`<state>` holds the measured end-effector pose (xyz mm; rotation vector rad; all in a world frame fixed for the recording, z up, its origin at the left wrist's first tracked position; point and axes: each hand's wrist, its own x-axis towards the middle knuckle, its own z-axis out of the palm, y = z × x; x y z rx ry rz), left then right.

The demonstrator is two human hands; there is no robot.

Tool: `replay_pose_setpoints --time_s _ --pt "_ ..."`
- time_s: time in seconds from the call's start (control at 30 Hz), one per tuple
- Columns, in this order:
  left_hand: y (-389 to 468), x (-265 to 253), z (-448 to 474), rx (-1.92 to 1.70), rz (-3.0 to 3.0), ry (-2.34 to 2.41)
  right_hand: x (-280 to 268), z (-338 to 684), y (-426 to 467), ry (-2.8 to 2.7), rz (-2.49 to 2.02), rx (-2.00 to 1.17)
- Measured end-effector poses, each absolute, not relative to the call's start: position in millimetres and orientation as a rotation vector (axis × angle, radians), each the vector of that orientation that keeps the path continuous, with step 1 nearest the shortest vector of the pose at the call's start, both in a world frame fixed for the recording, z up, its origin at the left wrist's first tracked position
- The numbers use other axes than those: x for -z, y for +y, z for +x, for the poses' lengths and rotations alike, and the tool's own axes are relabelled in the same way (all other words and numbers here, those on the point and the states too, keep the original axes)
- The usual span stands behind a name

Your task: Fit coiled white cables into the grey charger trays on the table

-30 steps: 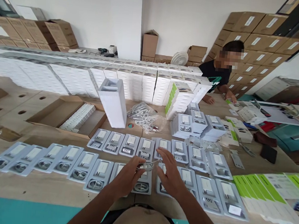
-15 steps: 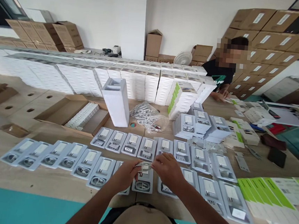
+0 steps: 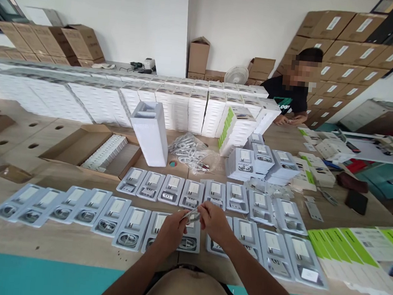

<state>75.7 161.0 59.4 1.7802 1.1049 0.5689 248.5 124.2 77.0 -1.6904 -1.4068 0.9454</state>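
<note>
Left grip (image 3: 173, 228), right grip (image 3: 213, 219): pinched closed on cable (image 3: 194, 215) | trays (image 3: 123, 223) below | bagged cables (image 3: 193, 152), tall white stack (image 3: 152, 140) beyond

Table (image 3: 70, 251): near row of trays (image 3: 131, 229) along the near edge, left to right. Far row of trays (image 3: 170, 189) just behind its middle and right. Left hand (image 3: 172, 230) and right hand (image 3: 214, 222) over the near row's middle, cable (image 3: 193, 215) between them. Overlapping packs (image 3: 342, 245) right of both rows. Behind the far row, left to right: open carton (image 3: 62, 147) with adapters (image 3: 104, 153) in it, upright tray stack (image 3: 152, 137), cable bundle (image 3: 194, 154), tray piles (image 3: 245, 165). Farther back, long wall of boxes (image 3: 179, 111); co-worker (image 3: 287, 93) at its right end, stacked cartons (image 3: 342, 54) behind.
</note>
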Motion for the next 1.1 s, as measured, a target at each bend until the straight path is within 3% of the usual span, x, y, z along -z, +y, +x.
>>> replay_pose_setpoints --time_s 0.1,0.37,0.43,0.57,0.63,0.83,1.1 --pt "160 -57 79 -0.6 1.709 1.088 -59 242 127 -1.12 -1.527 -1.141" --pt "161 -45 79 -0.569 1.319 0.875 -43 234 117 -0.816 -1.395 -1.315" --pt "162 -42 78 -0.547 1.204 0.828 -44 236 114 -0.973 -1.471 -1.17" --pt "164 -37 77 -0.546 1.068 0.802 -40 238 112 -1.374 -1.625 -0.582" --pt "166 -35 77 -0.549 1.064 0.814 -36 238 113 -1.393 -1.624 -0.47" --pt "165 -20 74 -0.551 1.349 1.005 -26 238 107 -1.303 -1.548 -0.946" --pt "152 0 64 -0.351 1.466 0.903 -5 269 96 -1.163 -1.492 -1.438"
